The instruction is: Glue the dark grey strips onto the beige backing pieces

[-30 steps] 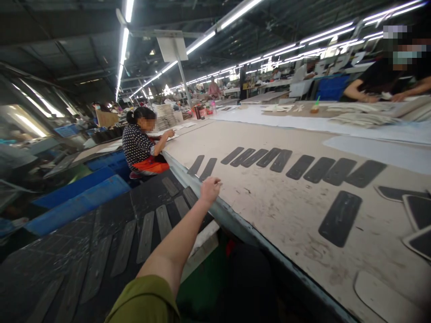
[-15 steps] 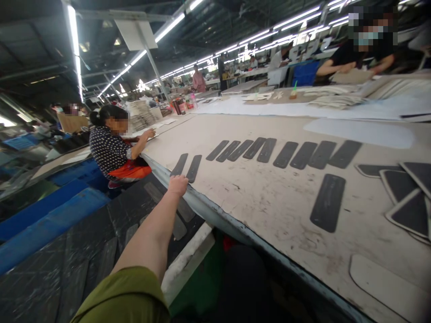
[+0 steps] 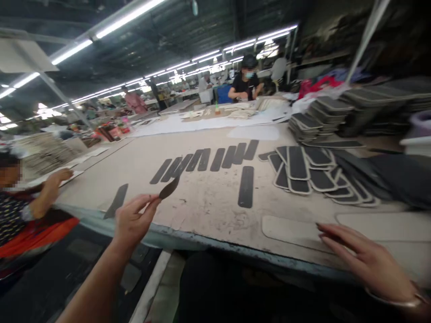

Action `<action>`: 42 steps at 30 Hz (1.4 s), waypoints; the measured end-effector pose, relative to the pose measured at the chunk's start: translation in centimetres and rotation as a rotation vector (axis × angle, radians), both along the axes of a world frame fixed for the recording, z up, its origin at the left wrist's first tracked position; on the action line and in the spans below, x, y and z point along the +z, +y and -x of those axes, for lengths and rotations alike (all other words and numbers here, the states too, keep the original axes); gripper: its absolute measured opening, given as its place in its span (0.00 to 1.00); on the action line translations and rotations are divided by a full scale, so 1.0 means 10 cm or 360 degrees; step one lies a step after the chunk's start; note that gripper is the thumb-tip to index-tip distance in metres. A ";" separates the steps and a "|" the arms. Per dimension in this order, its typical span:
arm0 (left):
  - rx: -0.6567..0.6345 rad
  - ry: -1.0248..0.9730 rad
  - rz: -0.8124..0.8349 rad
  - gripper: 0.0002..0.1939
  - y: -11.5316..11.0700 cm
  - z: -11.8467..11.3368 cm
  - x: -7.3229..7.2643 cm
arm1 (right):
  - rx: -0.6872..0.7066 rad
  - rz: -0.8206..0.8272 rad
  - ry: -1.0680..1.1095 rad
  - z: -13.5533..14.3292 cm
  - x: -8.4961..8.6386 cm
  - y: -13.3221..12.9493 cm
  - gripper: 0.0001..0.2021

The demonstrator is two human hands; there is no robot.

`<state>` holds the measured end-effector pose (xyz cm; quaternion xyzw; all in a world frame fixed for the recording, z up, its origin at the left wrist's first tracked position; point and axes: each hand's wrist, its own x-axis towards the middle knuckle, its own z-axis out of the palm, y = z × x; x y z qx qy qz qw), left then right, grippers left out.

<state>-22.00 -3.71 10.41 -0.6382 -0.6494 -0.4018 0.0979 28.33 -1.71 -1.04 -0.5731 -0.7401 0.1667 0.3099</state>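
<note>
My left hand (image 3: 136, 217) pinches a dark panel (image 3: 169, 188) by its near end, holding it bent and tilted above the table. Another dark panel (image 3: 117, 199) lies to the left of that hand. Across the table runs a row of dark oblong panels (image 3: 218, 159), some overlapping, and a single dark panel (image 3: 245, 186) lies closer to me. My right hand (image 3: 367, 260) is at the near right, fingers stretched out and slightly apart. Its fingertips are over the edge of a pale rounded panel (image 3: 289, 228); whether they touch it I cannot tell.
Pale-edged dark panels (image 3: 298, 163) lie heaped at the right, with taller stacks (image 3: 323, 114) behind. The worktable (image 3: 202, 215) ends in a cloth-covered front edge. A co-worker (image 3: 50, 193) sits close at the left; another person (image 3: 247, 80) works across the table.
My left hand has picked up one of the two dark panels at the left end and brought it over the table. The view has turned right, and my right hand has come into sight.
</note>
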 end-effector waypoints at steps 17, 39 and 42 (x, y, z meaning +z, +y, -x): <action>-0.1133 -0.2365 0.0840 0.10 0.49 -2.44 -0.34 | -0.0385 0.0830 0.1841 -0.40 0.24 0.19 0.18; -0.0541 -0.0788 0.1304 0.13 0.66 -2.56 -1.28 | -0.0497 0.0853 -0.0300 -0.79 0.04 0.21 0.09; -0.0540 -0.0717 0.1327 0.12 0.66 -2.56 -1.28 | -0.0520 0.0861 -0.0336 -0.79 0.04 0.22 0.08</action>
